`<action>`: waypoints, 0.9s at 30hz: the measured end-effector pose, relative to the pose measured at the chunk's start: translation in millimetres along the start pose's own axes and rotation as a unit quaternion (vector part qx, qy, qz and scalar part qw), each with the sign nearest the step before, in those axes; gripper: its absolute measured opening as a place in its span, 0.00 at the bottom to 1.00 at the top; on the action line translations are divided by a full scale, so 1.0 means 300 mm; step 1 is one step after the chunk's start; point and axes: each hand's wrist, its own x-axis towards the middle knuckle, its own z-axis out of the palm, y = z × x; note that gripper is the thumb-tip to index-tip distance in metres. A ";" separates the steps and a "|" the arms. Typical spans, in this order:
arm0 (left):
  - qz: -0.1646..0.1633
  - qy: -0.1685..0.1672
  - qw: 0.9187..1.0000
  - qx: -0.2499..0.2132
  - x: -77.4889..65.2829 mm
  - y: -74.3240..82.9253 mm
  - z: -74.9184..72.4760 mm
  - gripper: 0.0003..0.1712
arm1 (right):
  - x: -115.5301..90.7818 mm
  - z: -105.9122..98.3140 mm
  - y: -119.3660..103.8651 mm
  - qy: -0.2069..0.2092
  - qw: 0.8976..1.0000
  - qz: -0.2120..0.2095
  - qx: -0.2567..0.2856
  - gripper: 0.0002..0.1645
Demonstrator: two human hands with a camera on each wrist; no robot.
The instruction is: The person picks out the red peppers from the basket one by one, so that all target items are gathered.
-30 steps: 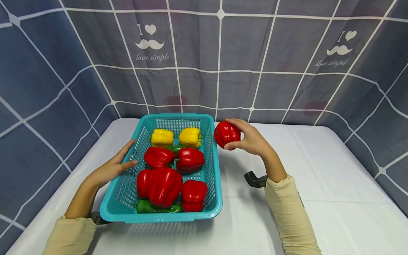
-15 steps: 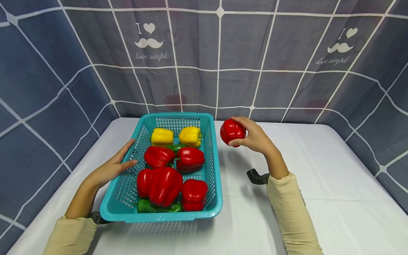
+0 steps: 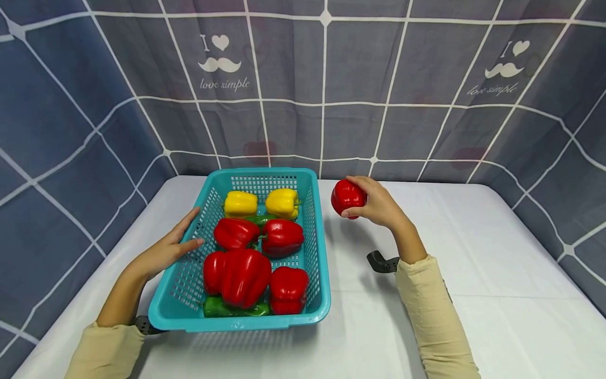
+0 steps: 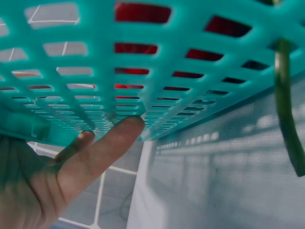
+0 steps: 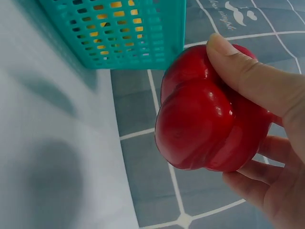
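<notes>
A red bell pepper (image 3: 347, 198) is held by my right hand (image 3: 376, 205), thumb on one side and fingers on the other. It hangs above the table just right of the basket, and in the right wrist view its lobed end (image 5: 195, 124) faces the camera. My left hand (image 3: 163, 255) holds the left wall of the turquoise basket (image 3: 323, 273), its thumb over the rim. In the left wrist view, fingers (image 4: 102, 155) lie extended along the wall's perforated outside. Inside the basket lie several red bell peppers (image 3: 246, 279), two yellow ones (image 3: 241, 204) and green peppers (image 3: 234, 308).
White cloth covers the table (image 3: 473, 316) under the basket and to its right. Grey checked curtain (image 3: 360, 131) stands behind and at both sides. In the left wrist view, a green pepper stalk (image 4: 284, 105) pokes out through the basket wall.
My right hand has moved the red bell pepper away from the basket's right rim, rightward, slowing to a slight shift lately. The left hand and basket have stayed put.
</notes>
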 end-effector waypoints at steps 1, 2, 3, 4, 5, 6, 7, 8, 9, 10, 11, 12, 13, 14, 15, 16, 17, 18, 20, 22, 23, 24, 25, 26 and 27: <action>0.000 0.000 1.000 0.000 0.000 -0.001 0.000 0.44 | 0.001 0.000 0.005 -0.001 1.000 0.004 -0.001 0.49; 0.001 -0.001 1.000 -0.002 0.001 -0.001 0.000 0.45 | 0.001 0.000 0.008 -0.002 1.000 0.008 -0.003 0.49; 0.001 -0.001 1.000 -0.002 0.001 -0.001 0.000 0.45 | 0.001 0.000 0.013 -0.002 1.000 0.011 -0.004 0.49; 0.001 -0.001 1.000 -0.003 0.001 -0.002 0.000 0.45 | 0.002 0.001 0.017 -0.003 1.000 0.014 -0.005 0.49; 0.001 -0.001 1.000 -0.003 0.001 -0.002 0.000 0.45 | 0.003 0.001 0.022 -0.003 1.000 0.016 -0.006 0.49; 0.001 -0.001 1.000 -0.003 0.002 -0.003 0.000 0.45 | 0.004 0.001 0.027 -0.003 1.000 0.018 -0.008 0.49; 0.001 -0.001 1.000 -0.003 0.002 -0.003 0.000 0.45 | 0.005 0.002 0.032 -0.004 1.000 0.021 -0.009 0.49; 0.001 -0.002 1.000 -0.004 0.002 -0.003 -0.001 0.45 | 0.006 0.003 0.037 -0.004 1.000 0.023 -0.011 0.49; 0.001 -0.001 1.000 -0.004 0.002 -0.004 -0.001 0.45 | 0.007 0.004 0.042 -0.005 1.000 0.025 -0.013 0.49; 0.001 -0.002 1.000 -0.005 0.003 -0.004 -0.001 0.45 | 0.008 0.005 0.047 -0.006 0.999 0.028 -0.014 0.48; 0.001 -0.002 1.000 -0.006 0.003 -0.004 -0.001 0.45 | 0.009 0.007 0.051 -0.007 0.999 0.031 -0.016 0.48; 0.000 -0.002 1.000 -0.006 0.003 -0.005 -0.002 0.45 | 0.009 0.009 0.056 -0.009 0.999 0.033 -0.018 0.48; 0.000 -0.003 1.000 -0.007 0.003 -0.005 -0.002 0.45 | 0.009 0.012 0.061 -0.010 0.999 0.035 -0.019 0.48; 0.000 -0.003 1.000 -0.008 0.003 -0.005 -0.002 0.45 | 0.010 0.015 0.066 -0.011 0.999 0.036 -0.019 0.48; 0.000 -0.004 1.000 -0.008 0.002 -0.005 -0.002 0.45 | 0.011 0.018 0.072 -0.011 0.999 0.037 -0.019 0.48; 0.000 -0.004 1.000 -0.008 0.002 -0.005 -0.001 0.45 | 0.011 0.021 0.077 -0.011 0.999 0.039 -0.018 0.48; 0.000 -0.004 1.000 -0.008 0.002 -0.005 -0.001 0.45 | 0.012 0.024 0.083 -0.012 0.999 0.040 -0.018 0.48; 0.000 -0.004 1.000 -0.008 0.002 -0.005 -0.001 0.45 | 0.013 0.028 0.089 -0.013 0.999 0.041 -0.017 0.48; -0.001 -0.004 1.000 -0.008 0.002 -0.005 -0.001 0.45 | 0.015 0.034 0.099 -0.013 0.999 0.045 -0.016 0.47; -0.001 -0.005 1.000 -0.008 0.002 -0.005 -0.002 0.45 | 0.017 0.041 0.108 -0.017 0.998 0.051 -0.015 0.48; -0.002 -0.005 1.000 -0.009 0.002 -0.004 -0.002 0.45 | 0.018 0.044 0.112 -0.019 0.998 0.053 -0.015 0.48; -0.002 -0.005 1.000 -0.009 0.002 -0.004 -0.002 0.45 | 0.019 0.047 0.117 -0.021 0.998 0.056 -0.016 0.48; -0.002 -0.005 1.000 -0.009 0.003 -0.004 -0.002 0.45 | 0.019 0.050 0.121 -0.025 0.998 0.059 -0.016 0.48; -0.001 -0.005 1.000 -0.010 0.003 -0.004 -0.002 0.45 | 0.019 0.052 0.125 -0.028 0.998 0.063 -0.016 0.48; -0.002 -0.005 1.000 -0.011 0.003 -0.005 -0.002 0.45 | 0.019 0.055 0.129 -0.031 0.997 0.065 -0.016 0.48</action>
